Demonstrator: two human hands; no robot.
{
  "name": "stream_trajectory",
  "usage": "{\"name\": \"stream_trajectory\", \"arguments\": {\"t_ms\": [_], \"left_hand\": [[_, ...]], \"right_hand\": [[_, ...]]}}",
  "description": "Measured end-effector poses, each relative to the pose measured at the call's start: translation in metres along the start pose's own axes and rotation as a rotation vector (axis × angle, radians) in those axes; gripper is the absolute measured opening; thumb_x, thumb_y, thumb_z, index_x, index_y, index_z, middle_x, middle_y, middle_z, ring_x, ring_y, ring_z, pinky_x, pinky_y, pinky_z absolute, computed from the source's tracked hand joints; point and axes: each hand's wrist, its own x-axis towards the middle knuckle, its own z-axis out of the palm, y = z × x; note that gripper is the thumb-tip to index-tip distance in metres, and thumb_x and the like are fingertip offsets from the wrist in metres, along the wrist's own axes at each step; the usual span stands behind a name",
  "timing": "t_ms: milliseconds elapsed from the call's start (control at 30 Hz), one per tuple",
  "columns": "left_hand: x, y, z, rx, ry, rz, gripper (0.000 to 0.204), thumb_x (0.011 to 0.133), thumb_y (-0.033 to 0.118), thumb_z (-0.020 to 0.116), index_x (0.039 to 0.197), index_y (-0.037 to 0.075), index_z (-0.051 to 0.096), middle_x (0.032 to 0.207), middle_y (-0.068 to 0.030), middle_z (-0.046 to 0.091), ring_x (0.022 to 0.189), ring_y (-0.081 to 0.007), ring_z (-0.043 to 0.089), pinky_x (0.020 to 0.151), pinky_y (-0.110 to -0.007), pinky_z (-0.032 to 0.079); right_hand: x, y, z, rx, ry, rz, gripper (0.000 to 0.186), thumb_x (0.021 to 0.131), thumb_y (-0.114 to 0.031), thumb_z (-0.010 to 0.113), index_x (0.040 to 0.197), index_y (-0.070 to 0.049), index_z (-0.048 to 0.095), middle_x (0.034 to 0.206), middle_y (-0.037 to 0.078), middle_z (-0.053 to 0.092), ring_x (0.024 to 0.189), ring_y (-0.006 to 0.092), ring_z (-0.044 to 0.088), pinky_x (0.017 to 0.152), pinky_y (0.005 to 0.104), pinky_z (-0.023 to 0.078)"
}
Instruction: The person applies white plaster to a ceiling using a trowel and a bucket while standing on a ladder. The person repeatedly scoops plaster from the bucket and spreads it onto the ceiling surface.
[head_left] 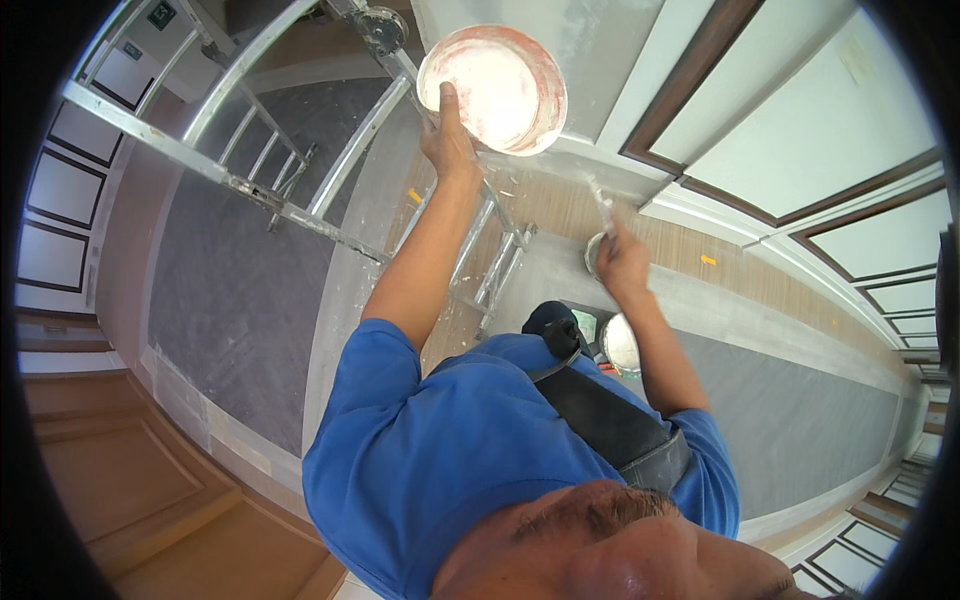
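My left hand grips a round white container, stained pale pink, by its rim, with the thumb over the edge, up beside the top of an aluminum ladder. My right hand is closed on the handle of a light-colored brush, held lower and to the right of the container. Partly hidden behind that hand is a small round container. A round pale bucket shows below, beside my waist.
The ladder's lower legs stand under my left arm. A white paneled wall with dark brown trim runs along the right. Dark gray floor covering lies at left and right. A brown wooden paneled door is at lower left.
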Motion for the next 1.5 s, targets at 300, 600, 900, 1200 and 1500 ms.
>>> {"name": "stream_trajectory", "arguments": {"t_ms": [300,600,900,1200,1500], "left_hand": [[0.04,-0.046,0.013,0.422,-0.41,0.331,0.058,0.083,0.031,0.083,0.12,-0.006,0.059,0.111,-0.0125,0.066,0.101,-0.0183,0.063,0.09,-0.033,0.05],[0.111,-0.129,0.064,0.601,-0.24,0.271,0.049,0.087,0.035,0.079,0.112,-0.004,0.065,0.104,-0.0098,0.068,0.095,-0.016,0.063,0.085,-0.031,0.051],[0.154,-0.177,0.047,0.646,0.024,-0.016,0.05,0.094,0.036,0.072,0.121,-0.004,0.062,0.11,-0.0105,0.068,0.096,-0.0164,0.064,0.084,-0.031,0.053],[0.189,-0.164,-0.006,0.248,0.073,-0.327,0.077,0.095,0.06,0.057,0.143,0.0,0.05,0.135,-0.0134,0.06,0.121,-0.0242,0.059,0.103,-0.034,0.046],[0.138,-0.167,-0.013,-0.051,0.01,-0.432,0.073,0.099,0.056,0.054,0.144,-0.001,0.045,0.137,-0.015,0.058,0.123,-0.0256,0.059,0.106,-0.039,0.047]], "right_hand": [[0.175,-0.066,-0.069,-0.15,0.008,-0.41,0.046,0.081,-0.016,0.06,0.122,0.003,0.061,0.086,0.028,0.069,0.081,0.0422,0.068,0.074,0.0509,0.053],[0.314,-0.056,-0.014,0.332,-0.582,-0.269,0.033,0.079,-0.014,0.06,0.102,0.005,0.072,0.088,0.023,0.072,0.086,0.0314,0.071,0.074,0.0422,0.054],[0.393,0.004,0.043,1.255,-1.033,0.19,0.04,0.087,-0.003,0.061,0.125,0.008,0.059,0.114,0.017,0.069,0.098,0.0205,0.069,0.083,0.037,0.057],[0.46,-0.094,-0.128,1.129,-0.317,-0.347,0.029,0.097,-0.012,0.06,0.122,0.004,0.064,0.111,0.015,0.071,0.108,0.0217,0.068,0.092,0.0363,0.054],[0.594,-0.249,-0.316,-0.754,1.007,-1.326,0.049,0.09,0.002,0.055,0.137,-0.011,0.059,0.142,0.011,0.057,0.137,0.033,0.047,0.116,0.044,0.035]]}}
